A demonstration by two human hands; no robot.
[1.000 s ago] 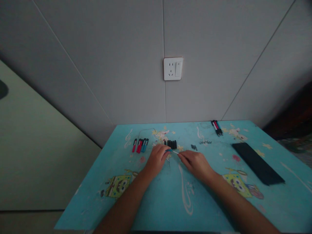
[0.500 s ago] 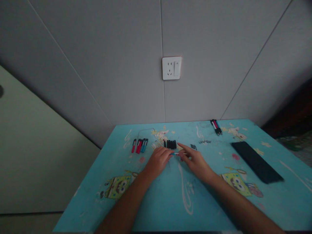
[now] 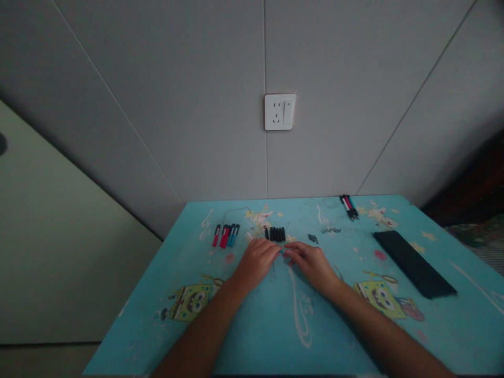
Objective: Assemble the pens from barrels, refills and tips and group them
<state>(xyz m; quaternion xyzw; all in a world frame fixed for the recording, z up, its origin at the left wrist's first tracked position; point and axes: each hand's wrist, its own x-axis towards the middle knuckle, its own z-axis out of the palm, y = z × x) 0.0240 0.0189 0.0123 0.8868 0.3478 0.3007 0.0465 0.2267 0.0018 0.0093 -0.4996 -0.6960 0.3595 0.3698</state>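
My left hand (image 3: 258, 260) is closed around a blue pen barrel (image 3: 282, 252), of which only a short end shows beyond the fingertips. Against that end, the fingers of my right hand (image 3: 313, 262) are pinched together; any refill between them is hidden. Just behind my hands stands a row of several black pen parts (image 3: 277, 234). Thin white refills (image 3: 249, 236) lie partly covered behind my left hand. To the right is a small group of short black pieces (image 3: 312, 239).
Red and blue pen barrels (image 3: 226, 236) lie at the left. Small springs (image 3: 331, 230) sit farther right, with several pens (image 3: 349, 207) at the back edge. A black flat pouch (image 3: 413, 263) rests on the right of the blue patterned table (image 3: 268, 336). A wall socket (image 3: 280, 112) is above.
My right hand has moved left to the barrel's end, and its extended index finger has come down. The white refill that showed between my hands is out of sight.
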